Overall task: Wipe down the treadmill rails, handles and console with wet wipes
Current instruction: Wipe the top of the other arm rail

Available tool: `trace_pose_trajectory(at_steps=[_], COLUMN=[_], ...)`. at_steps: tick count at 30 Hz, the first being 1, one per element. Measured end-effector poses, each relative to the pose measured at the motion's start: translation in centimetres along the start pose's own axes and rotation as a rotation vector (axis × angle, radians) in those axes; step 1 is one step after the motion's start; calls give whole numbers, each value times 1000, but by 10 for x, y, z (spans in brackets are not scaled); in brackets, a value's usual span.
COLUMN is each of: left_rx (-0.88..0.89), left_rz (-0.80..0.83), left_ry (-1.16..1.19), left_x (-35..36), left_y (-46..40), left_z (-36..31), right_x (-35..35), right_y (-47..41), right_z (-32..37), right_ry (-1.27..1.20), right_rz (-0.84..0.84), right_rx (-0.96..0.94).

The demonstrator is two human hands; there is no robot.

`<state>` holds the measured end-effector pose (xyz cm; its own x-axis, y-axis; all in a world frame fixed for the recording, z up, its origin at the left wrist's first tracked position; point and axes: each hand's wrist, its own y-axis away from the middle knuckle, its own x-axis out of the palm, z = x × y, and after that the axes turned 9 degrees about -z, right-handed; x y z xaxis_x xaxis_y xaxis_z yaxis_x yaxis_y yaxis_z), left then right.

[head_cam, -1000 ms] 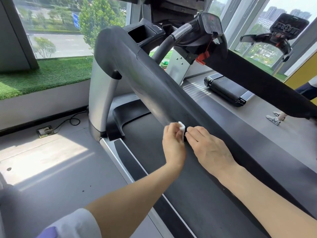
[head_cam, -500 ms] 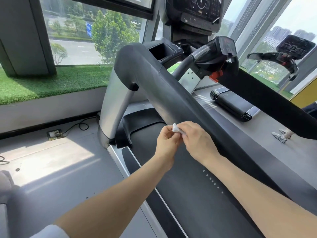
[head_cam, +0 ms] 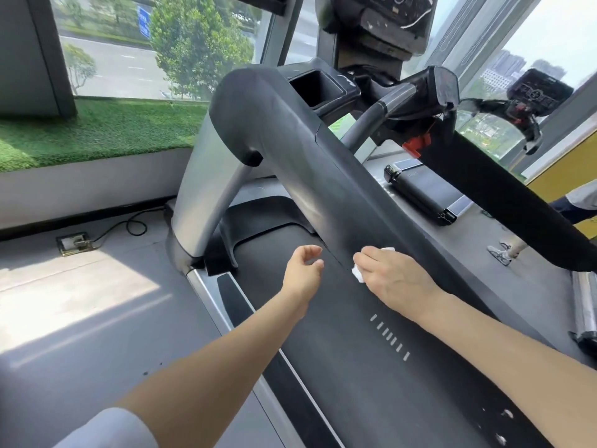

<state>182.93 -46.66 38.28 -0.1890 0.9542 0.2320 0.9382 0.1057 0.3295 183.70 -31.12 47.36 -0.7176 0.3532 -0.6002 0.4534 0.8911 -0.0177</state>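
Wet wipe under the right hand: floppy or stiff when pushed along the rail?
Likely floppy: the wet wipe shows crumpled at both edges of the right hand. Probably light, since the fingers alone cover it. It may bunch rather than slide flat on the rail.

You're working in strong daylight that pours in through the windows (head_cam: 135,50) ahead, so the sky at the upper right is blown out. A sunlit patch lies on the floor (head_cam: 80,295) to your left. Your wide lens bends the edges, and the console (head_cam: 381,21) is smeared and soft.
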Motion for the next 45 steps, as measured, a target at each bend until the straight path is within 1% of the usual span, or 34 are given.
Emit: trace_pose_trajectory(at_steps=[4,5,8,11,15,19,25,31,35,38,40,45], left_rx=[1,0,-16,-39,-20,28,40,44,65,83,82,62], left_rz=[33,32,4,-15,-12,-10,-64,-60,-66,-74,-76,-41], left_ry=[-5,-7,4,-4,-30,-70,-99,-85,-87,-93,-114,-174], left_x=[-2,-2,-4,-6,1,17,43,61,65,59,51,38], left_y=[-27,-32,-43,-43,-29,4,59,103,121,125,122,102], left_z=[-13,-15,-15,-13,-13,-12,5,24,27,23,18,13], right_x=[20,24,35,27,16,-3,-33,-51,-63,-69,-69,-54], right_y=[-58,-71,-100,-107,-71,-28,41,93,116,116,102,52], right_z=[-17,-20,-30,-34,-18,-3,13,28,35,33,28,15], right_ry=[-43,-51,-76,-63,-60,-118,-157,-206,-195,-182,-161,-145], right_rz=[-143,-146,-103,-5,40,70,45,30,23,-41,-67,-38], right_rx=[66,75,58,24,17,9,67,124,139,137,169,229])
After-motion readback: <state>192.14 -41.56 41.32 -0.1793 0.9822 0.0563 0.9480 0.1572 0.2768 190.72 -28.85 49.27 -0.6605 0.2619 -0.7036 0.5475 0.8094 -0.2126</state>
